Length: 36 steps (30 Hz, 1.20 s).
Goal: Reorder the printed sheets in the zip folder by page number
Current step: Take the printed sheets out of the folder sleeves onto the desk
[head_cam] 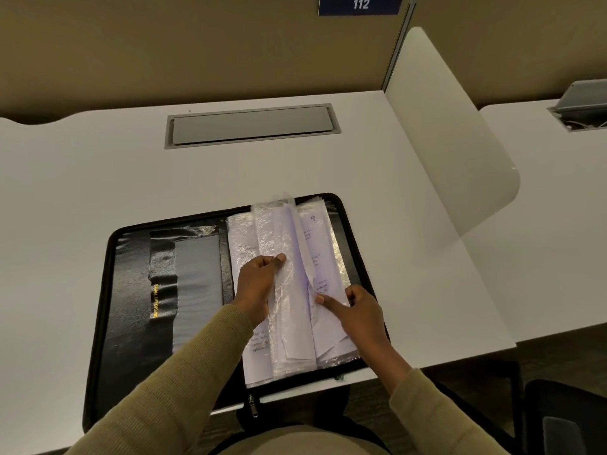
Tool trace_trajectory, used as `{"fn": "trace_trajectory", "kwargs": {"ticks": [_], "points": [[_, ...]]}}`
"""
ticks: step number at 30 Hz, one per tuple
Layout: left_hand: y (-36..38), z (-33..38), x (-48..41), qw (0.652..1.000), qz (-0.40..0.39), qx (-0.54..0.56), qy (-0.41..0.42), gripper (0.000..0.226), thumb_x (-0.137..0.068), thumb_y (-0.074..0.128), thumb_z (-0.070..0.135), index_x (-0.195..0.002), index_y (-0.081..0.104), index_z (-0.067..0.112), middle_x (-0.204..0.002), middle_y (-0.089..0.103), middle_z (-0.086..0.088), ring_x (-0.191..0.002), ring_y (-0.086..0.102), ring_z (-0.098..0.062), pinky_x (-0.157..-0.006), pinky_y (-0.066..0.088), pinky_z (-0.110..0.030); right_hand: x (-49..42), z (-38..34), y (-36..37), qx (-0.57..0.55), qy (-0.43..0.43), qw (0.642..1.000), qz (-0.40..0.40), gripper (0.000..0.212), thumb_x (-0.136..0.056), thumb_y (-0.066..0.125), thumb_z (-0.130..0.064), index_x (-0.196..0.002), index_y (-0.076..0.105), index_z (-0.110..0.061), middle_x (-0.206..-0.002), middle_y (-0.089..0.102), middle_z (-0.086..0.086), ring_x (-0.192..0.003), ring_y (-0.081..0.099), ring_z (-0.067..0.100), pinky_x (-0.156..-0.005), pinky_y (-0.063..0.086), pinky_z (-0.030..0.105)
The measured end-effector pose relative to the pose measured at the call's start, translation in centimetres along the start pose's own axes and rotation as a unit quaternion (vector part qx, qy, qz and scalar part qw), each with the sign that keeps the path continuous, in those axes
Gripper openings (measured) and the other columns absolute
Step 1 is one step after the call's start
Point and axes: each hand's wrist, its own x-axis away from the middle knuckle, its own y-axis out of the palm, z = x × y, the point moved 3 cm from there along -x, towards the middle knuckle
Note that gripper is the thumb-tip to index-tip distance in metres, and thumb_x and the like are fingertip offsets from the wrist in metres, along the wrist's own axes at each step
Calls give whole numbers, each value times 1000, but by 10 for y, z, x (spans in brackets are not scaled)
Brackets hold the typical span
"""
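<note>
While the black zip folder (131,290) lay open flat on the white desk (98,178), its near edge overhung the desk's front toward the person. The folder's left half showed glossy black pockets with a strip of gold lettering, too small to read. Its right half carried the crinkled clear plastic sleeves (276,231) with the white printed sheets (323,244) in them, fanned up like turned pages.

The left hand (259,280) sat on the left part of that stack, fingers curled and the thumb pressed on top, pinching one raised sleeve near its middle. The right hand (358,313) was at the lower right of the stack. Its thumb lay across a sheet's face and its fingers curled behind the right edge, so it gripped the sheets there. Between the two hands a few sleeves stood partly upright. The sheet lying behind them to the right bore a handwritten 9 near its top. Both arms wore olive knitted sleeves.

A metal zip pull (253,405) hung at the folder's near edge, below the left forearm. Farther back, a grey rectangular hatch (251,124) was set into the desk. A white rounded divider panel (443,142) stood to the right, and a blue sign reading 112 (360,4) hung on the tan wall.
</note>
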Motion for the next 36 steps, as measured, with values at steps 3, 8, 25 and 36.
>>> {"fn": "trace_trajectory", "kwargs": {"ticks": [3, 8, 25, 36], "points": [[10, 10, 10, 996, -35, -34, 72, 31, -88, 69, 39, -101, 66, 11, -114, 67, -8, -106, 63, -24, -90, 53, -41, 4, -1, -7, -25, -9, 999, 25, 54, -73, 78, -61, -108, 58, -25, -99, 66, -9, -86, 64, 4, -66, 47, 16], [32, 16, 24, 961, -194, -141, 139, 64, -88, 52, 60, -146, 26, 53, -129, 56, 7, -110, 64, -18, -89, 57, -40, 2, -1, -15, -2, -67, 996, 63, 69, -76, 55, -78, -124, 56, -28, -110, 65, -10, -95, 64, 5, -76, 50, 19], [9, 75, -89, 713, 5, -637, 293, 72, -93, 60, 35, -152, 26, 12, -152, 32, -14, -138, 33, -33, -113, 31, -47, -12, 21, -11, 160, -149, 974, 63, 39, -91, 73, -27, -128, 62, -20, -117, 59, 1, -93, 62, 13, -79, 47, 19], [11, 110, -101, 709, 23, -589, 387, 12, -88, 70, 24, -88, 68, 12, -90, 53, -4, -82, 54, -24, -76, 44, -36, -16, 20, -13, 163, -144, 973, 77, 39, -90, 72, -36, -125, 63, -21, -115, 59, -2, -88, 62, 10, -74, 46, 15]]}}
